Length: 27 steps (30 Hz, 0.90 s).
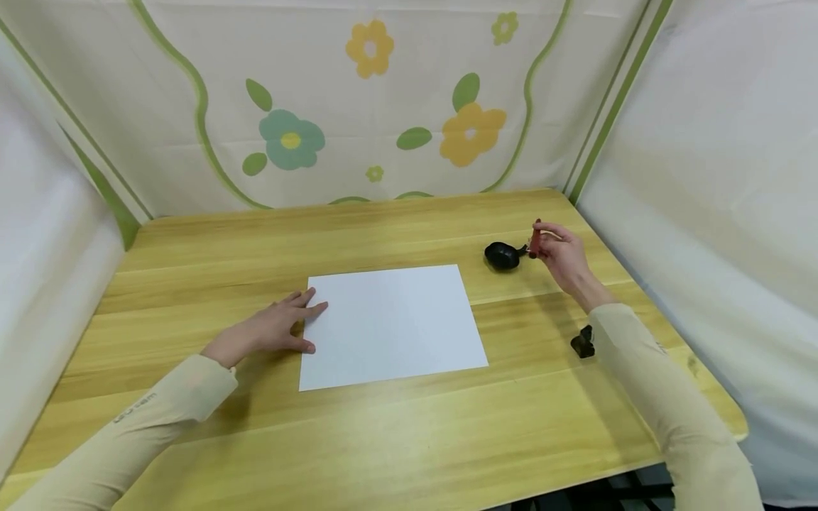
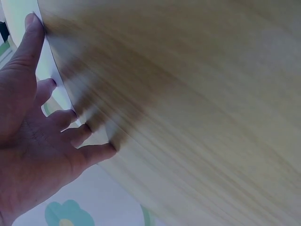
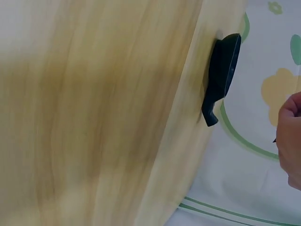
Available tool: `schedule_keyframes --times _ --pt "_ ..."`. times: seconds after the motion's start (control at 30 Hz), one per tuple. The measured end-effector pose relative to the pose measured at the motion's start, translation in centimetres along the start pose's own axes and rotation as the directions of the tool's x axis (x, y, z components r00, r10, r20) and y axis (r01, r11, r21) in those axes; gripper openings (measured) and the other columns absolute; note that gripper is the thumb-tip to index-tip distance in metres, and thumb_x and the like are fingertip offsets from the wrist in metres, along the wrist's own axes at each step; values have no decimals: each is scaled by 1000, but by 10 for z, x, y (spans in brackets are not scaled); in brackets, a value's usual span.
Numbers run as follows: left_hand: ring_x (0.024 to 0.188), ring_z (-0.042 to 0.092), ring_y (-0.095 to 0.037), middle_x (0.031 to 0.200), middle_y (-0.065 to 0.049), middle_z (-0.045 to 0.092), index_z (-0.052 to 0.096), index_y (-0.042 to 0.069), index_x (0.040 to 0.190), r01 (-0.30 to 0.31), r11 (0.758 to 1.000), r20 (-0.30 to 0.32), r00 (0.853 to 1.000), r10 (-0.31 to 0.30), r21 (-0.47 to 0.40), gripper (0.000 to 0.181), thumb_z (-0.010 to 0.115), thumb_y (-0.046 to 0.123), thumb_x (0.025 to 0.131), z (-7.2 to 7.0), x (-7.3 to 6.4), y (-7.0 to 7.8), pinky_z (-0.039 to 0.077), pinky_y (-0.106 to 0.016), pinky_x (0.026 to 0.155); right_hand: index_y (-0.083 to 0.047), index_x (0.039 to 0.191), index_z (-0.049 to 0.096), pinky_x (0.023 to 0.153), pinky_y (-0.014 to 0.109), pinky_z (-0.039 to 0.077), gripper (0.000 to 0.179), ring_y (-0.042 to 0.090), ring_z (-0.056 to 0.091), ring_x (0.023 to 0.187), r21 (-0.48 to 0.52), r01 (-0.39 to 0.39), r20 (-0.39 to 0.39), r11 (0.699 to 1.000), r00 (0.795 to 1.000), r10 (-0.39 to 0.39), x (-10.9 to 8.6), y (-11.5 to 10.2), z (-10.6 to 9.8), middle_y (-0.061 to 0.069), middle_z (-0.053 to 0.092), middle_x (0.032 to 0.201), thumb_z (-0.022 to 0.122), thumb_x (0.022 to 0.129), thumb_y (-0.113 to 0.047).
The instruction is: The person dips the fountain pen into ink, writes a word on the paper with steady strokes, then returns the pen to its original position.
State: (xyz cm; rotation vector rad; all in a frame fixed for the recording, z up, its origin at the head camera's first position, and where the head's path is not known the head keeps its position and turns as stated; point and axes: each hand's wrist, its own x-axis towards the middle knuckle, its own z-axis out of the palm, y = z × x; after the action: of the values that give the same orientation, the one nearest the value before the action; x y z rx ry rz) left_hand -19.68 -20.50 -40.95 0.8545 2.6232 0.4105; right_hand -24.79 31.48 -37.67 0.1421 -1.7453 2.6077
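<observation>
A white sheet of paper [image 1: 393, 326] lies flat on the wooden table. Across its left edge rests my left hand [image 1: 277, 325], fingers spread, thumb and fingertips on or beside the edge; the left wrist view shows this hand [image 2: 35, 122] the same way. My right hand [image 1: 562, 259] pinches a short dark red stick [image 1: 535, 240] above the table, its exact kind unclear. Just left of that hand sits a small black pan-shaped dish [image 1: 502, 256] with a stubby handle. The right wrist view shows this dish [image 3: 223, 68] and part of the hand [image 3: 290, 141] at the right edge.
A small dark object [image 1: 583, 342] stands on the table [image 1: 383, 447] beside the right forearm. White cloth [image 1: 722, 177] hangs at both sides, and a flower-patterned cloth [image 1: 383, 92] hangs behind the table's far edge.
</observation>
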Motion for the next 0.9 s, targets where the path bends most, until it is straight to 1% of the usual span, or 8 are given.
schedule_keyframes --times 0.13,0.2,0.27,0.4,0.47,0.57,0.7,0.9 --pt "138 16 -55 155 -29 12 34 6 146 -1 1000 4 1000 1 0 84 72 40 80 0 0 0 23 -73 102 2 107 62 70 26 56 32 21 70 78 133 55 26 990 998 -59 0 4 3 11 71 88 40 91 18" --pt "138 15 -55 155 -28 12 34 6 146 3 1000 8 1000 -3 -2 83 72 40 80 0 0 -1 22 -73 102 3 106 59 71 27 57 26 23 71 78 158 79 18 984 996 -82 1 6 5 13 72 89 46 90 18" --pt "138 15 -55 155 -28 12 34 7 146 4 1000 9 1000 -4 0 83 72 40 80 -1 0 -1 22 -73 102 3 104 58 71 28 58 19 22 72 76 129 110 -26 986 994 -107 3 8 7 12 72 87 55 87 12" --pt "138 15 -55 154 -29 12 35 6 146 -8 1000 10 1000 8 -1 83 71 41 80 -1 1 -1 23 -74 100 1 99 58 65 22 56 12 13 68 68 -138 177 -147 974 969 -197 7 14 11 4 70 77 62 88 0" --pt "138 15 -55 154 -29 12 35 6 146 -11 1000 13 1000 11 -6 83 71 41 80 -1 1 -1 22 -75 100 -3 96 58 58 19 52 7 9 63 63 -296 166 -211 941 949 -234 9 17 12 1 67 71 61 90 -6" --pt "138 14 -55 155 -29 12 34 6 146 -13 1000 15 1000 13 -11 82 71 41 81 -2 0 -1 21 -75 100 -7 94 57 53 17 47 7 6 58 57 -478 80 -272 875 933 -234 10 20 11 -4 62 64 60 92 -13" --pt "138 15 -55 155 -29 12 35 6 146 -11 1000 13 1000 11 -9 82 71 41 81 -2 -1 0 21 -75 100 -12 92 57 51 17 47 8 5 57 53 -577 -33 -321 816 928 -190 10 23 9 -8 60 60 60 92 -19" --pt "138 15 -55 154 -29 13 35 5 146 -16 1000 11 1000 16 -8 82 70 42 81 -2 -1 -1 21 -75 101 -4 96 62 53 19 50 14 7 60 54 -625 -100 -342 774 927 -157 11 27 7 -8 63 59 60 92 -18"
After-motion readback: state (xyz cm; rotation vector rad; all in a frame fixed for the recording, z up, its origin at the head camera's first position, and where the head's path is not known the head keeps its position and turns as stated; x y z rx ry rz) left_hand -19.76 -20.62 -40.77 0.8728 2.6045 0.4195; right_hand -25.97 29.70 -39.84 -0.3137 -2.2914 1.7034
